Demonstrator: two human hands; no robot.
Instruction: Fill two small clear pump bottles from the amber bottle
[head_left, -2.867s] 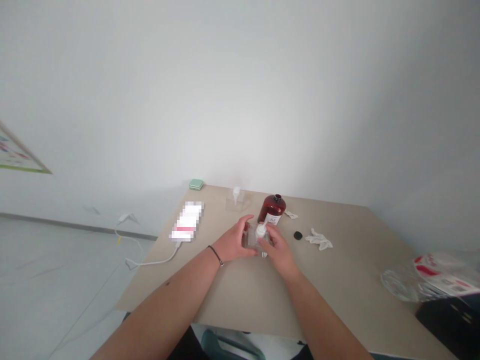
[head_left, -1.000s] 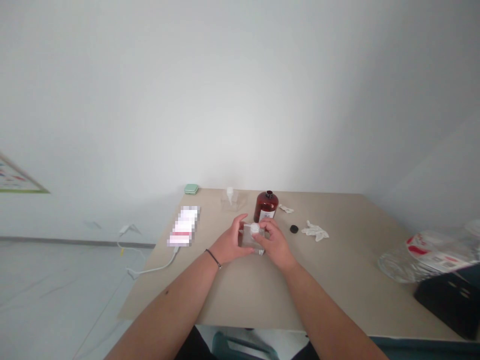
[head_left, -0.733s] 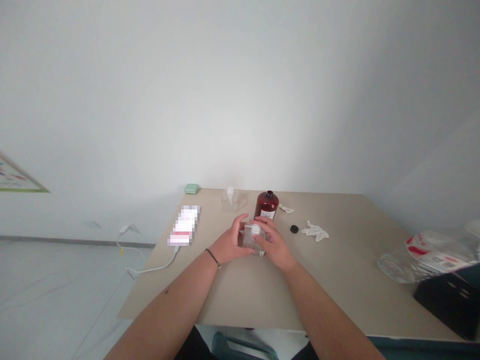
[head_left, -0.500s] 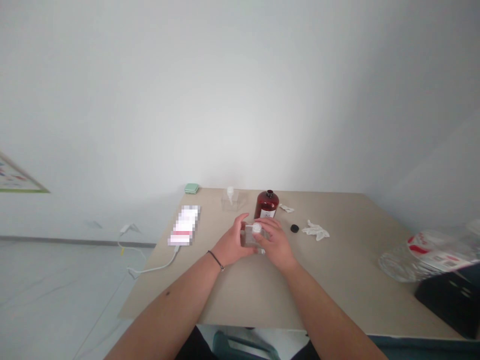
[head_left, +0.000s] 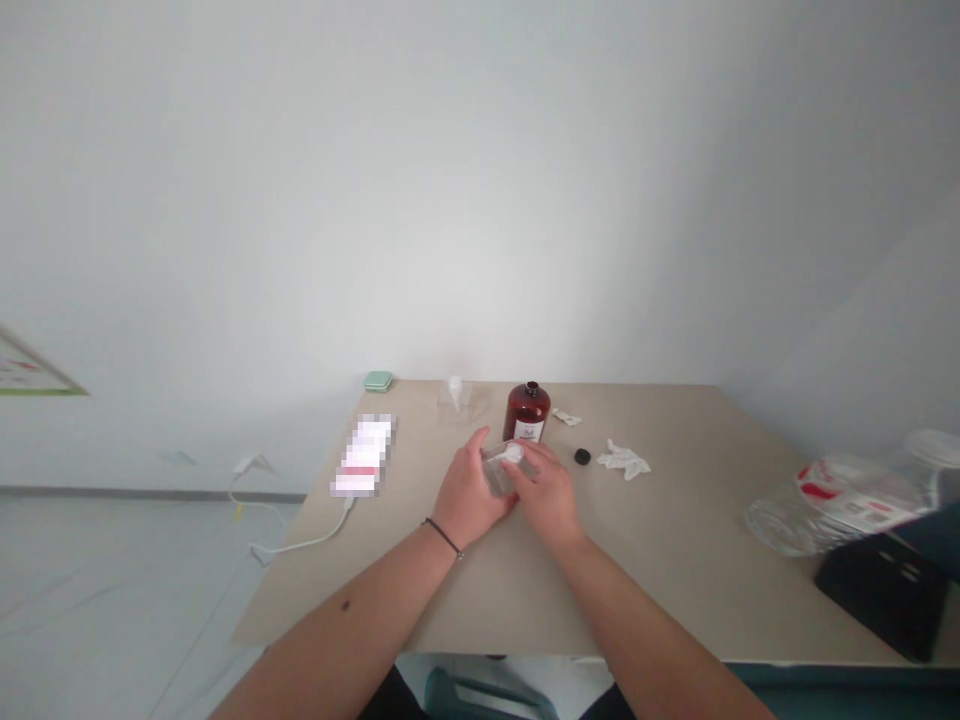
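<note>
Between my hands is a clear, square-sided bottle point(head_left: 498, 478) with a white cap point(head_left: 513, 453) on top, tilted a little. My left hand point(head_left: 469, 490) is wrapped round its left side. From the right, my right hand point(head_left: 549, 490) grips the bottle's top, its fingers and thumb at the white cap. Just behind stands an uncapped dark red-brown bottle point(head_left: 526, 405) with a white label, its lower part partly hidden by my hands. A round black cap point(head_left: 583, 457) lies to the right of it.
Crumpled white pieces point(head_left: 624, 459) lie right of the black cap. At the back are a clear square container point(head_left: 455, 402) with a white top and a green case point(head_left: 378, 381). A phone point(head_left: 364, 455) with a cable is left; a large clear plastic bottle point(head_left: 832, 505) lies right.
My left hand has turned and closed further round the clear bottle, which now sits more tilted. The right hand stays at the white cap. The whole view has shifted slightly.
</note>
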